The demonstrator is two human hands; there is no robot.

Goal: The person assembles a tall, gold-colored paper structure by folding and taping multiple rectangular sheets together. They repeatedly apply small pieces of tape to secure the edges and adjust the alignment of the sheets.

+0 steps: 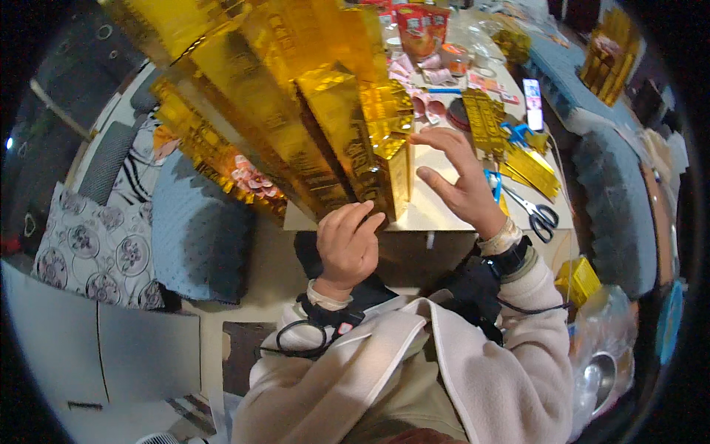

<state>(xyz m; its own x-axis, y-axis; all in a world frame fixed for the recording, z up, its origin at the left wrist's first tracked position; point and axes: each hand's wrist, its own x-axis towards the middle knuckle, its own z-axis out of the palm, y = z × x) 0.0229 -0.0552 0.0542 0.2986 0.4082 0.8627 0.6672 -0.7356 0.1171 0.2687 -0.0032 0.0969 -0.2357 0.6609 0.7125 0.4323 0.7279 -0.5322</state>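
Observation:
Tall gold foil columns (277, 96) stand on the cream table, leaning outward in the view. At the near edge of the table, my left hand (347, 244) rests its fingertips by the foot of the nearest column, fingers lightly bent and holding nothing. My right hand (462, 181) is beside the right side of the shorter gold box-shaped column (399, 174). Its thumb and fingers are apart, and the fingertips reach the foil edge; I cannot tell if they press on it.
Scissors (538, 214) with dark handles, flat gold foil pieces (534, 172), a phone (532, 103) and a red snack bag (421, 31) lie on the table (444, 214). Blue-covered seats (203, 222) flank it. Another gold foil piece (611, 58) stands at the far right.

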